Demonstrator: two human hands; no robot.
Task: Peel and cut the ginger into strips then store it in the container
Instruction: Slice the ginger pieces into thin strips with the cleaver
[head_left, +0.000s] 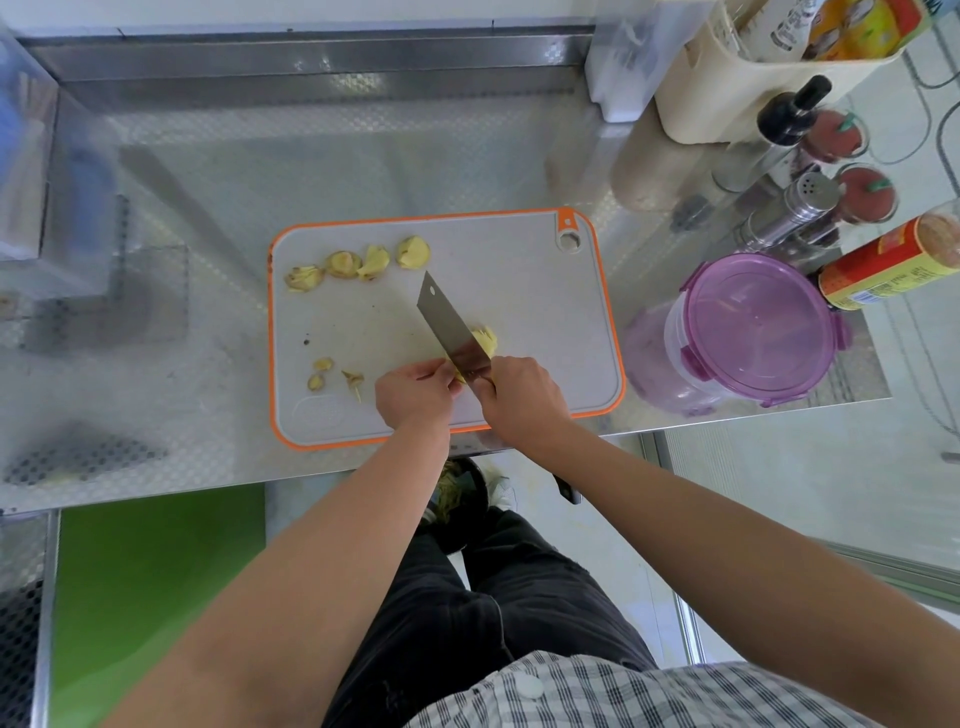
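On the white, orange-rimmed cutting board (519, 270) my right hand (524, 400) grips the handle of a cleaver (451, 327), its blade angled up and to the left. Just left of the blade, my left hand (413, 392) pinches a yellow piece of ginger (484, 339), most of which is hidden behind blade and fingers. Several ginger peels (358, 262) lie in a row at the board's far left. A few small scraps (332, 374) sit near its front left. A round container with a purple lid (753, 332) stands closed to the right of the board.
The steel counter (208, 332) carries spice bottles, a shaker (802, 208) and a red-labelled jar (893, 260) at the far right, beside a cream holder (748, 88). Boxes stand at the far left. The counter's front edge runs just below the board.
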